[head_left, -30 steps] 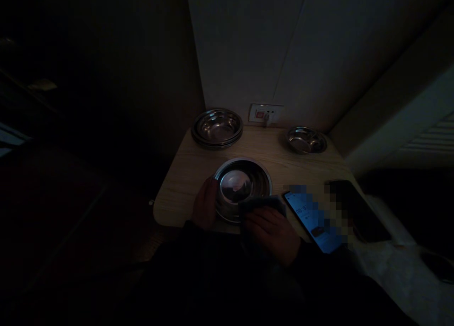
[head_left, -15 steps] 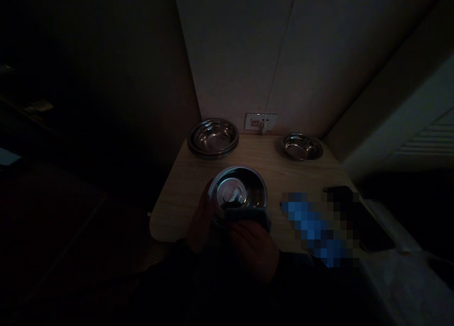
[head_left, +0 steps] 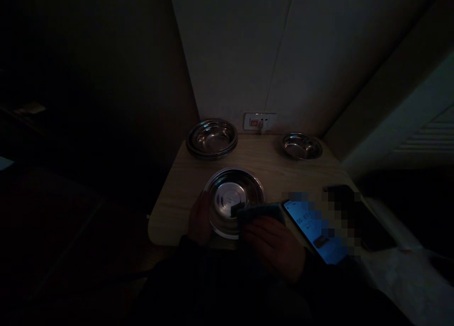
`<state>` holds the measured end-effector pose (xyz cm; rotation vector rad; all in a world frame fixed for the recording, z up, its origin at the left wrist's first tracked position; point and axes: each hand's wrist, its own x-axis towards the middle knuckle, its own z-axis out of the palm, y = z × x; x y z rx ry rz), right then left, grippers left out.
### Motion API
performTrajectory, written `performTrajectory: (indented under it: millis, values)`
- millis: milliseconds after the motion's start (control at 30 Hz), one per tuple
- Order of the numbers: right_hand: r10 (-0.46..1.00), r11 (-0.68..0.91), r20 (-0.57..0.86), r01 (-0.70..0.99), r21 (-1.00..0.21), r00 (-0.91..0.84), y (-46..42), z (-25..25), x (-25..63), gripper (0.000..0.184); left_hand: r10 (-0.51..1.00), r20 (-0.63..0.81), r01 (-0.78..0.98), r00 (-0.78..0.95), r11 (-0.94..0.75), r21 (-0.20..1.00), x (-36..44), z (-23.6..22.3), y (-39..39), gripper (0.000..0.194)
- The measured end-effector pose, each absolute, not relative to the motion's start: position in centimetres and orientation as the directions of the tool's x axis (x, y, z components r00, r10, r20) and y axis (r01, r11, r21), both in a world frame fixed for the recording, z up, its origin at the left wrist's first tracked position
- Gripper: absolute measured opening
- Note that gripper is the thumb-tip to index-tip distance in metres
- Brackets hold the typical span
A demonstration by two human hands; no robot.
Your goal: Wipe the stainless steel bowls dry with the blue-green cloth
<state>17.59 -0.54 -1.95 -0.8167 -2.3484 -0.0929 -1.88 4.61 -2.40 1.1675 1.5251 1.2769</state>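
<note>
On the dim table (head_left: 280, 177), a stainless-steel bowl (head_left: 229, 193) sits near the front edge. The left hand (head_left: 199, 220) touches its rim, grip unclear; the right hand (head_left: 273, 245) clutches a cloth (head_left: 264, 211). Best brace the bowl while pressing evenly.

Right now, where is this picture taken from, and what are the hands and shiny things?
No robot here, just a person wearing a head camera that looks forward and down. It's dark. The left hand is at the left rim of a metal bowl. The right hand holds a blue-green cloth over the bowl's near right edge. Farther back on the table sit a stack of metal bowls and, to the right, a smaller metal dish. Near the right hand lies a lit phone, partly blurred.
</note>
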Motion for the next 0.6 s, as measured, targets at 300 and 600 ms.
performTrajectory:
  millis: [300,600]
  values:
    - [0.577,0.782,0.557,0.6,-0.167,-0.597,-1.2,-2.2,17.2,0.024,0.971,0.042,0.212,-0.234,0.009,0.977,-1.8,-2.0,4.1,0.051]
    - [0.562,0.795,0.535,0.591,-0.138,-0.631,-1.1,-2.0,17.5,0.026,0.974,0.094,0.219,-0.206,-0.048,0.974,-1.8,-2.3,3.4,0.055]
